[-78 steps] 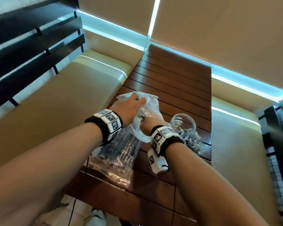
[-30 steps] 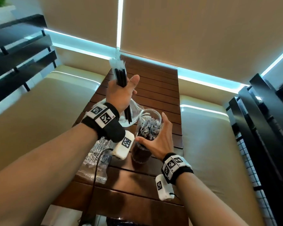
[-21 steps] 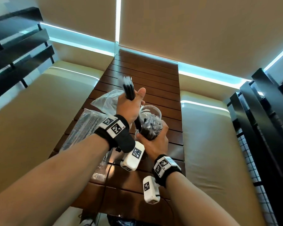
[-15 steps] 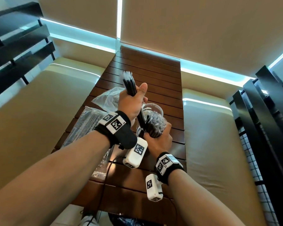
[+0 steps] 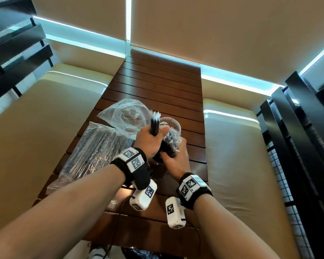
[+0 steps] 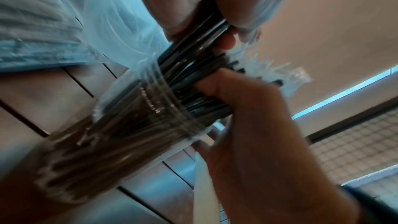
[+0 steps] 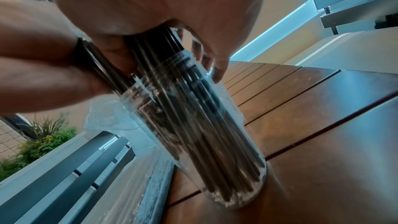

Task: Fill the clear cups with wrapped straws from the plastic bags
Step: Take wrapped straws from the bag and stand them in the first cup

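My left hand grips a bundle of black wrapped straws upright, its lower end going into the clear cup on the wooden table. That cup is packed with straws, whose wrapper tips stick out above it. My right hand wraps the cup's mouth, with the thumb across the straws above the rim and the fingers round the far side. In the head view both hands hide most of the cup.
A second clear cup stands just behind. A crumpled open plastic bag and a flat bag of straws lie left of the cups. Beige benches flank the narrow table; black railings stand at right.
My left hand pulled a bundle out of the bag, raised it, then lowered it into the cup. My right hand left the bag, took the cup's side and slid up to its mouth.
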Action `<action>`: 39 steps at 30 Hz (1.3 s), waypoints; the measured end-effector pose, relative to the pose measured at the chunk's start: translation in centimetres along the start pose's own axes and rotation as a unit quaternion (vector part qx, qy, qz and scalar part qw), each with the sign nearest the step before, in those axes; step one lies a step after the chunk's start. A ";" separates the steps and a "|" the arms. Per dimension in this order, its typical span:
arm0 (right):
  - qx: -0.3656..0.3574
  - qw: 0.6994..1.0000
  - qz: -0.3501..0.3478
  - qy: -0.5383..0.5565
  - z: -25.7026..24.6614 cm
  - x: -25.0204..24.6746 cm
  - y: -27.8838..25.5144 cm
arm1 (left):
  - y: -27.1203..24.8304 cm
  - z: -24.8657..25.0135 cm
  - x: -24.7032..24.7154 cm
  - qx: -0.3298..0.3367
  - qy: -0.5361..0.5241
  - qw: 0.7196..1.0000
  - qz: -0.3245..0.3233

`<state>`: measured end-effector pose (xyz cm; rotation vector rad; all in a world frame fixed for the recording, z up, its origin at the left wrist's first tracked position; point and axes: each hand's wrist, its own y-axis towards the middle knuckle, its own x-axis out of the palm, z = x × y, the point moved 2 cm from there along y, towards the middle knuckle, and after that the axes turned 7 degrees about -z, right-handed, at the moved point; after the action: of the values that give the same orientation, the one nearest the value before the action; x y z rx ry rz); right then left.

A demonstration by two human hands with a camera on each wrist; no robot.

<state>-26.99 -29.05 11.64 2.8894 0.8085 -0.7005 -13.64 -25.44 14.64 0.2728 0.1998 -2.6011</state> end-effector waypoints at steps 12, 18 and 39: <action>-0.071 0.994 -0.069 0.034 -2.7 -2.6 0.8 | -1.7 0.6 -1.5 0.060 0.020 0.997 -0.047; -0.198 0.980 -0.004 -0.035 -9.2 -3.7 0.7 | -2.4 -1.3 -2.5 0.064 0.093 0.987 -0.117; -0.114 0.883 -0.065 -0.451 -7.2 1.0 1.1 | -2.3 -4.2 -1.1 -0.007 0.319 0.929 -0.188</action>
<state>-22.68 -28.25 17.59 1.9323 0.8343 -1.6309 -13.21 -22.14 10.98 1.1778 0.5408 -2.7852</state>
